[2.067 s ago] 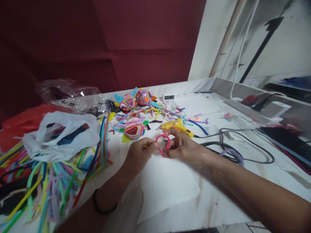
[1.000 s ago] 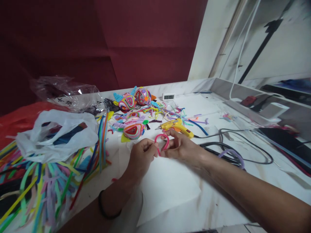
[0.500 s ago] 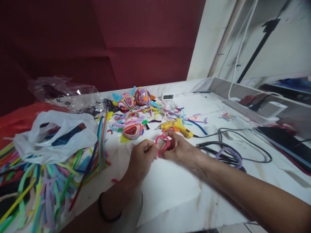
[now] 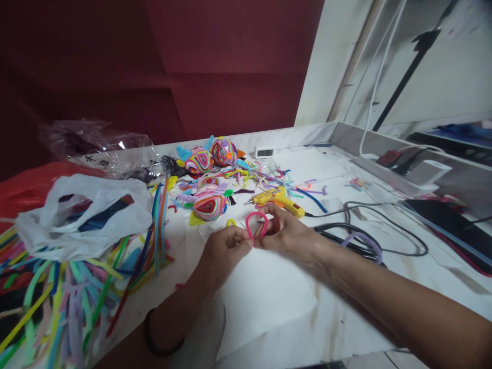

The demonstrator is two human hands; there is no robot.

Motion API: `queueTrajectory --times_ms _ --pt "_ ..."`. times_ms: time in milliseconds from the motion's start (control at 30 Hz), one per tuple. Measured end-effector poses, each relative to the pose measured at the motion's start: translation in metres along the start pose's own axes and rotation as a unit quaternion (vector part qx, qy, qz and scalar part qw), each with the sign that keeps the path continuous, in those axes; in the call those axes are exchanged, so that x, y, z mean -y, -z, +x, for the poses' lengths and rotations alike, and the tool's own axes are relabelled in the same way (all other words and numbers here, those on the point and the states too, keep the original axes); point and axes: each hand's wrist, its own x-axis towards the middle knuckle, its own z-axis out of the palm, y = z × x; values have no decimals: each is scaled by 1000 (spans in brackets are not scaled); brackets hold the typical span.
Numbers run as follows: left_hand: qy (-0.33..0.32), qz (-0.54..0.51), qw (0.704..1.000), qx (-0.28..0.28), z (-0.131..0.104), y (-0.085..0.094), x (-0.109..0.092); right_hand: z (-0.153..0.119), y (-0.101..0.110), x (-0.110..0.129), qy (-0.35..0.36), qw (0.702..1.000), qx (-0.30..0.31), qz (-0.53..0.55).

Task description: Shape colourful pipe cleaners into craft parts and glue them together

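A pink pipe cleaner (image 4: 248, 221) is bent into a rounded loop that narrows at the bottom. My left hand (image 4: 226, 253) pinches it at that lower point, thumb against fingers. On the other side, my right hand (image 4: 279, 229) grips the loop's right edge between thumb and fingers. Both hands are above a sheet of white paper (image 4: 269, 297). Just beyond them lies a yellow hot glue gun (image 4: 279, 199), its nozzle to the left. Left of the gun is a decorated piece coiled from colourful pipe cleaners (image 4: 210, 206).
Two more coiled figures (image 4: 199, 161) stand farther back near a small digital clock (image 4: 264, 152). Pipe cleaners (image 4: 73, 302) spread on the left under a white plastic bag (image 4: 84, 218). Black cables (image 4: 346, 236), a phone (image 4: 442, 225) and a power strip (image 4: 395, 174) lie right.
The pink loop has gone from a round ring to a more pointed, teardrop-like shape. My left hand has shifted slightly, now pinching at its bottom. The view has moved a little.
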Motion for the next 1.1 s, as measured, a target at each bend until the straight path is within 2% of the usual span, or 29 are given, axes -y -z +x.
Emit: queueTrajectory --times_ms 700,1100 --pt "7 5 1000 4 3 -1 7 -3 0 3 -34 999 -15 26" --pt "-45 76 996 -22 2 -2 11 -4 -1 8 -36 999 -33 3"
